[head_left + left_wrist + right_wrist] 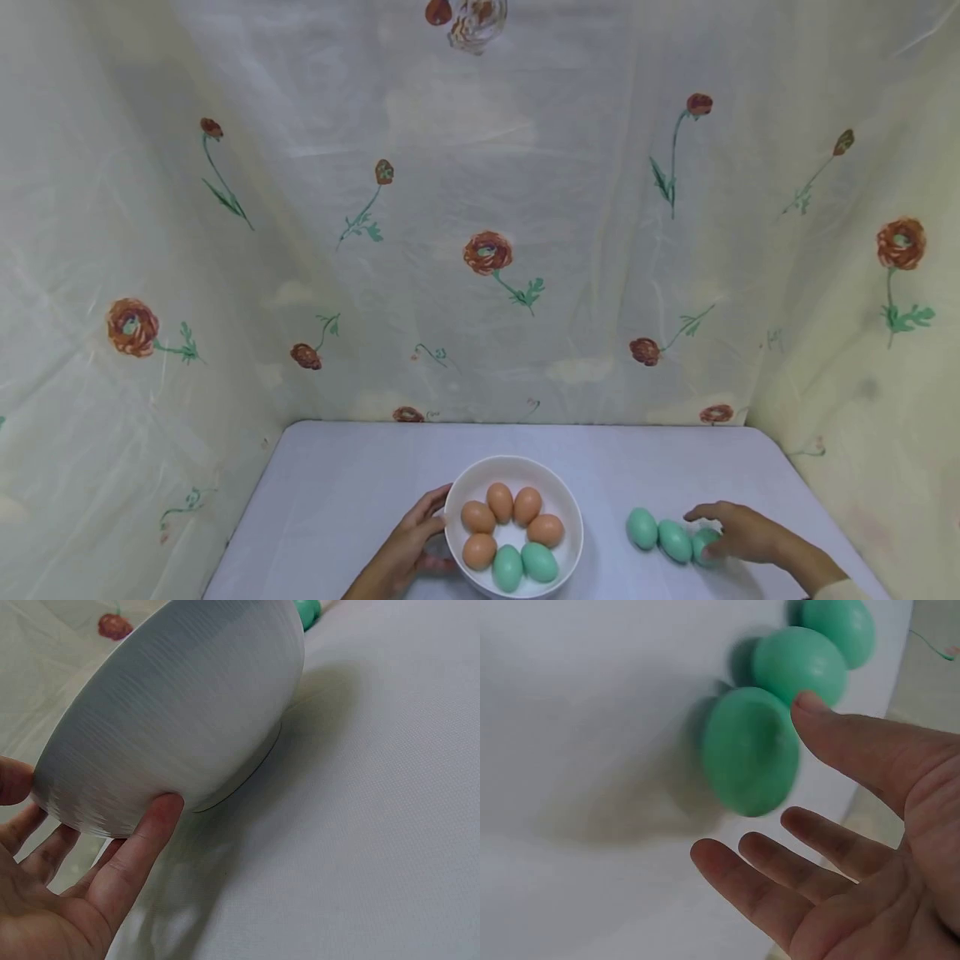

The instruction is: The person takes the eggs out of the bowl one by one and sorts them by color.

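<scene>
I see the left hand [405, 546] at the left side of the white bowl [517, 468], fingers and thumb spread, tips resting against its outside wall; the left wrist view shows me the thumb low on that wall and another finger up near the rim. The bowl stands upright at the near middle of the table [337, 483], and I count seven eggs inside, ringed around its bare floor: five orange-brown eggs [500, 503] on the left, far and right, and two green eggs [507, 568] on the near side.

To the right of the bowl, well apart from it, I have three loose green eggs [675, 542] in a row on the tabletop. The right hand [746, 533] is spread at the rightmost egg [751, 754], thumb beside it and fingers apart; whether the thumb touches the shell I cannot tell. A pale sleeve [840, 592] shows on the right forearm. Pale sheeting [577, 208] printed with red flowers hangs around the left, far and right sides of the table
</scene>
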Action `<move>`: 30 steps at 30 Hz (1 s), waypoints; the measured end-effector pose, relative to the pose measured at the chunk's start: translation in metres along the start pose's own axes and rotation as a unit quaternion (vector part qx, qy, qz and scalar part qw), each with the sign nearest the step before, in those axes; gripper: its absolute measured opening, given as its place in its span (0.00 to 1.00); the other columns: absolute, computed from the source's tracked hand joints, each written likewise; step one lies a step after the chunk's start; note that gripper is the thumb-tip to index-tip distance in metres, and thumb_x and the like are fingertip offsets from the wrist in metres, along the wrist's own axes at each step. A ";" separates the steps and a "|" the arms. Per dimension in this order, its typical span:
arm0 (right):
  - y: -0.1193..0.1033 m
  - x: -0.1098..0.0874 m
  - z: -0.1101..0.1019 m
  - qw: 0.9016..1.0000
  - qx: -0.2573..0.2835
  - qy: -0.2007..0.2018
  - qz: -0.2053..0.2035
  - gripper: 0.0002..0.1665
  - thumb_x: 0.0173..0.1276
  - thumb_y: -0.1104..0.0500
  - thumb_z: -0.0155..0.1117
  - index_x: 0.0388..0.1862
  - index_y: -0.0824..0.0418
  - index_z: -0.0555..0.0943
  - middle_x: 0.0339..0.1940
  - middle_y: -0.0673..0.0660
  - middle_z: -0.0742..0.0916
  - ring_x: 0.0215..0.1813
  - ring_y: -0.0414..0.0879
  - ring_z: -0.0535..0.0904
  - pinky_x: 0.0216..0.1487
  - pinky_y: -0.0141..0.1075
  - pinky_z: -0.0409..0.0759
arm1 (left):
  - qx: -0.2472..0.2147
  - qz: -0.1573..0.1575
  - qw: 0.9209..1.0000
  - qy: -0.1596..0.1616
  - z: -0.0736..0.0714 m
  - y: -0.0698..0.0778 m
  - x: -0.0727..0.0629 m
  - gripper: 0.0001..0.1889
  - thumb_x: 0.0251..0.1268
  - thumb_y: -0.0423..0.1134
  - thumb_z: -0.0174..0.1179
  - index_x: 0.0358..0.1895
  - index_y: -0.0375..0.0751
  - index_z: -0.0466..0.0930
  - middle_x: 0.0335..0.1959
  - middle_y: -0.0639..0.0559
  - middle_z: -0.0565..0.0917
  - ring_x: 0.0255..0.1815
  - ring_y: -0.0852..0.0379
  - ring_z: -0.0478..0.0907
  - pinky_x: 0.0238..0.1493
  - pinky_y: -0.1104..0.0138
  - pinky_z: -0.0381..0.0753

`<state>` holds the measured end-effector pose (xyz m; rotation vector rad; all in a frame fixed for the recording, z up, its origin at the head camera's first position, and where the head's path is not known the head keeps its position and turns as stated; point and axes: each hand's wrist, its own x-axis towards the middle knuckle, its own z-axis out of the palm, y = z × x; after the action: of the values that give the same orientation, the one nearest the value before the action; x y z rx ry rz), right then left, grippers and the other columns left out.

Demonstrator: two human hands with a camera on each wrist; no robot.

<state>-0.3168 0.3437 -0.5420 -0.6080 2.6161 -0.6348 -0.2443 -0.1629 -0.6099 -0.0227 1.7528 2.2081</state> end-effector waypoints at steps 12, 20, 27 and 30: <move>-0.074 0.004 -0.027 0.993 0.101 -0.049 0.029 0.40 0.59 0.54 0.76 0.68 0.64 0.72 0.69 0.75 0.72 0.64 0.75 0.72 0.57 0.63 0.80 | 0.006 0.003 1.000 -0.005 -0.003 0.005 -0.001 0.32 0.70 0.36 0.52 0.77 0.45 0.58 0.81 0.38 0.53 0.64 0.47 0.72 0.44 0.44 0.88; -0.132 0.015 -0.026 0.987 0.131 -0.081 -0.055 0.43 0.59 0.48 0.76 0.70 0.60 0.71 0.72 0.69 0.72 0.67 0.72 0.71 0.58 0.65 0.79 | 0.001 -0.007 1.000 -0.002 0.000 0.003 -0.002 0.32 0.70 0.36 0.52 0.77 0.46 0.59 0.81 0.38 0.53 0.65 0.47 0.72 0.44 0.44 0.88; -0.174 0.032 -0.022 0.981 0.131 -0.101 -0.100 0.43 0.59 0.48 0.76 0.71 0.54 0.71 0.73 0.64 0.73 0.68 0.68 0.73 0.59 0.58 0.82 | 0.003 -0.009 1.000 0.002 0.001 0.003 -0.001 0.32 0.71 0.38 0.55 0.77 0.47 0.59 0.80 0.39 0.55 0.65 0.47 0.72 0.45 0.46 0.88; -0.186 0.041 -0.018 0.978 0.135 -0.111 -0.117 0.42 0.59 0.49 0.77 0.71 0.51 0.71 0.74 0.62 0.73 0.69 0.67 0.72 0.58 0.55 0.84 | 0.004 -0.009 1.000 0.004 0.002 0.003 -0.001 0.32 0.71 0.39 0.55 0.77 0.47 0.60 0.80 0.39 0.56 0.65 0.47 0.72 0.45 0.46 0.88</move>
<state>-0.3001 0.1798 -0.4442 -0.8531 2.2207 -0.9179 -0.2437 -0.1622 -0.6069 -0.0465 1.7583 2.1924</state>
